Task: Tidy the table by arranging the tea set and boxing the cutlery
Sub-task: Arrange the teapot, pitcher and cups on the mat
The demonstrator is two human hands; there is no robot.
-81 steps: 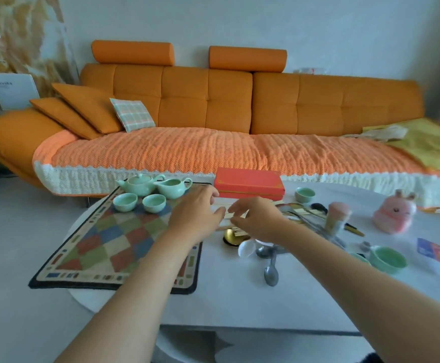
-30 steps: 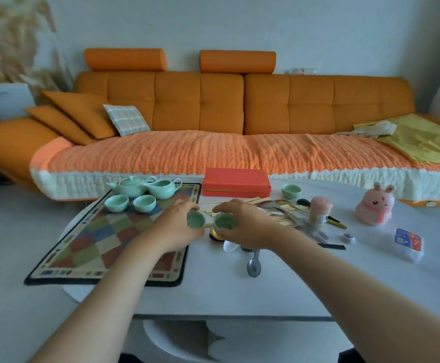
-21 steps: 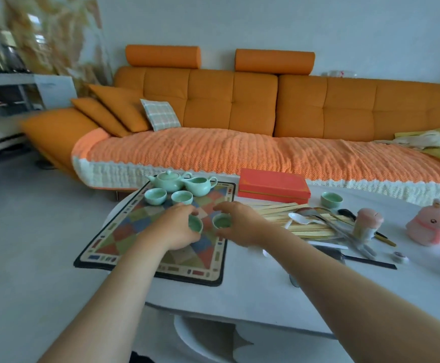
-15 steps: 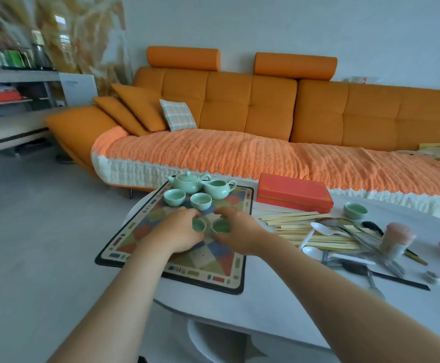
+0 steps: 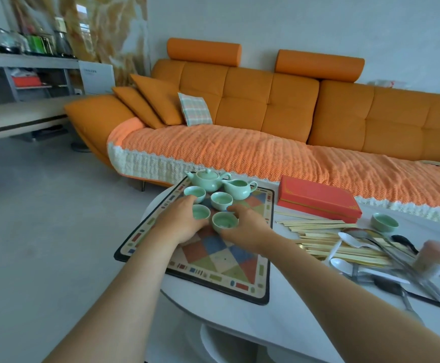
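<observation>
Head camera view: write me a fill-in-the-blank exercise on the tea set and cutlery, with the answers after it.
1. Each hand, left hand and right hand, sets a small pale green cup on the chequered ____.
2. The closed red rectangular box lies beside the mat, in front of the ____ sofa.
3. One pale green cup stands apart, off the mat, on the white ____.
4. The green lidded teapot stands at the mat's ____ edge.

Answers: mat; orange; table; far

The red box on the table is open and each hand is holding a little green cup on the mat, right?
Not quite. In the head view the red box is closed. The left hand and right hand do each hold a little green cup on the mat.
</observation>
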